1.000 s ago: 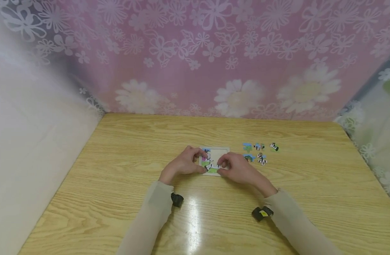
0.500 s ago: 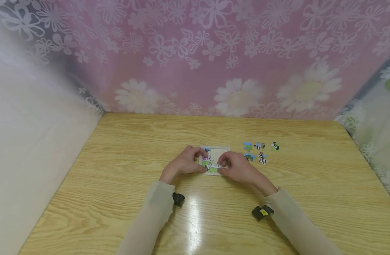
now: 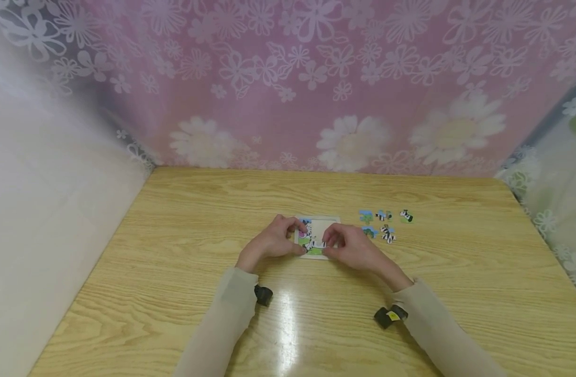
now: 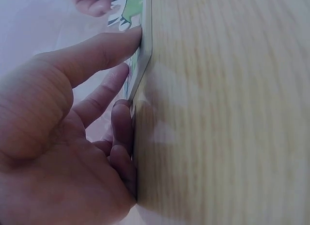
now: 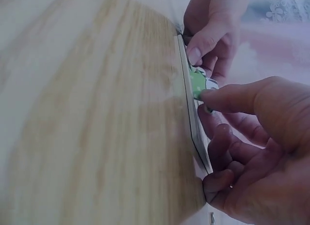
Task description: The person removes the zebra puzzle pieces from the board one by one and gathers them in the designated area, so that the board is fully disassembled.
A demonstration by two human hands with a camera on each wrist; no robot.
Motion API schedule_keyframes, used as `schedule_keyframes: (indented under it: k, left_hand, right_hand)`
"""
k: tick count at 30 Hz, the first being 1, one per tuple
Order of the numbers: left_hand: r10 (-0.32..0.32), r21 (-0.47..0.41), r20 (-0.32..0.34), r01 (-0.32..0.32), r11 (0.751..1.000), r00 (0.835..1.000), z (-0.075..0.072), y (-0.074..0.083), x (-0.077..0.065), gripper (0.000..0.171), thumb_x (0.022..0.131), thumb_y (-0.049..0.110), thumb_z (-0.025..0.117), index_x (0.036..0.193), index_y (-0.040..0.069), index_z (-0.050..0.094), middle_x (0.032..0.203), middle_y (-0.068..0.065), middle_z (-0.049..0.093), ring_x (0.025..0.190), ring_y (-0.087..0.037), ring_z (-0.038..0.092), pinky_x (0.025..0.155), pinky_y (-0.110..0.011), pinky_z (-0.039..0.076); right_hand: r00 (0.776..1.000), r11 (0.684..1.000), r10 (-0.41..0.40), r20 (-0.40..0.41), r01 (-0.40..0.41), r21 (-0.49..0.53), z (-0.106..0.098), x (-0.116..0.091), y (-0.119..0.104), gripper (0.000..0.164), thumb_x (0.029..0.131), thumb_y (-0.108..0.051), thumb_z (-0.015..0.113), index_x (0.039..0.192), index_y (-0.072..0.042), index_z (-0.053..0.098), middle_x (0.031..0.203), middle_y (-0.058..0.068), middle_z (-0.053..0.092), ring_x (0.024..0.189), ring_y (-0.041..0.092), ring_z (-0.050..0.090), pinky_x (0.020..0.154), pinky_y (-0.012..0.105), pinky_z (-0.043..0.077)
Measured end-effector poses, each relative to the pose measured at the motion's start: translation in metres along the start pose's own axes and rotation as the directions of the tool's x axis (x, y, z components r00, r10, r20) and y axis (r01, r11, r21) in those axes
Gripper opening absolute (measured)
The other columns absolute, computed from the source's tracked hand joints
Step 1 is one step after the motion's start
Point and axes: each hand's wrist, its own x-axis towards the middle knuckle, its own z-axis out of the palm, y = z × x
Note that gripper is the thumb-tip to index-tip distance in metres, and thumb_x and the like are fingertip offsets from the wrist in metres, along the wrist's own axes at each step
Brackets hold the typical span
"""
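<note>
A small picture puzzle tray point(image 3: 320, 225) with a pale rim lies on the table, zebra-patterned pieces fitted along its left side. My left hand point(image 3: 275, 239) holds the tray's left edge, thumb at the near corner and fingers farther up. From the other side, my right hand point(image 3: 353, 248) pinches a green and striped puzzle piece point(image 5: 197, 83) between thumb and index finger, at the tray's near side. Its remaining fingers curl beside the tray in the right wrist view. I cannot tell whether this piece lies fully flat. The right hand covers the tray's near right corner.
Several loose puzzle pieces lie right of the tray, among them a blue and green tree piece point(image 3: 365, 216), a panda piece point(image 3: 406, 215) and a striped piece point(image 3: 387, 234). The wood-grain table point(image 3: 184, 220) ends at a pink floral curtain point(image 3: 278, 104).
Both hands stay at the tray. The right hand's fingertips have shifted very slightly to the right; the left hand and the loose pieces look unchanged.
</note>
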Motion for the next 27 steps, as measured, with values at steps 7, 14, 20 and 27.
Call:
schedule_keyframes:
  k: [7, 14, 20, 27]
  left_hand:
    - [0.004, 0.009, -0.001, -0.004, 1.000, 1.000, 0.001, -0.003, 0.000, 0.037, 0.085, 0.025, 0.084, 0.118, 0.023, 0.066, 0.114, -0.006, 0.043, 0.101, -0.022, 0.040, 0.085, -0.037, 0.037]
    - [0.012, 0.007, 0.003, -0.012, 1.000, 1.000, 0.002, -0.003, 0.000, 0.037, 0.086, 0.025, 0.083, 0.119, 0.022, 0.066, 0.113, -0.006, 0.042, 0.100, -0.022, 0.039, 0.084, -0.038, 0.037]
    - [0.030, 0.002, 0.009, -0.030, 1.000, 0.999, 0.002, -0.004, -0.001, 0.036, 0.087, 0.024, 0.082, 0.119, 0.022, 0.066, 0.112, -0.006, 0.041, 0.099, -0.023, 0.038, 0.084, -0.039, 0.036]
    - [0.035, 0.005, 0.007, -0.035, 0.999, 0.999, 0.000, -0.003, -0.002, 0.036, 0.087, 0.025, 0.082, 0.119, 0.022, 0.065, 0.112, -0.006, 0.040, 0.099, -0.022, 0.038, 0.083, -0.038, 0.035]
  right_hand:
    - [0.999, 0.994, 0.014, -0.033, -0.010, 0.111, -0.007, -0.004, 0.012, 0.012, 0.091, -0.012, 0.074, 0.102, -0.010, 0.069, 0.093, 0.005, 0.071, 0.083, 0.015, 0.064, 0.072, 0.026, 0.051]
    - [0.998, 0.992, 0.019, -0.065, -0.011, 0.129, -0.019, -0.011, 0.016, 0.012, 0.092, -0.012, 0.075, 0.102, -0.009, 0.071, 0.093, 0.006, 0.073, 0.080, 0.017, 0.063, 0.068, 0.026, 0.051]
    - [0.996, 0.990, 0.039, -0.082, -0.028, 0.137, -0.029, -0.019, 0.023, 0.014, 0.094, -0.016, 0.074, 0.107, -0.011, 0.072, 0.098, 0.006, 0.073, 0.084, 0.018, 0.065, 0.069, 0.026, 0.052]
    - [0.992, 0.989, 0.055, -0.112, -0.039, 0.145, -0.043, -0.026, 0.036, 0.017, 0.094, -0.020, 0.076, 0.106, -0.010, 0.072, 0.095, 0.010, 0.073, 0.074, 0.016, 0.064, 0.062, 0.027, 0.051]
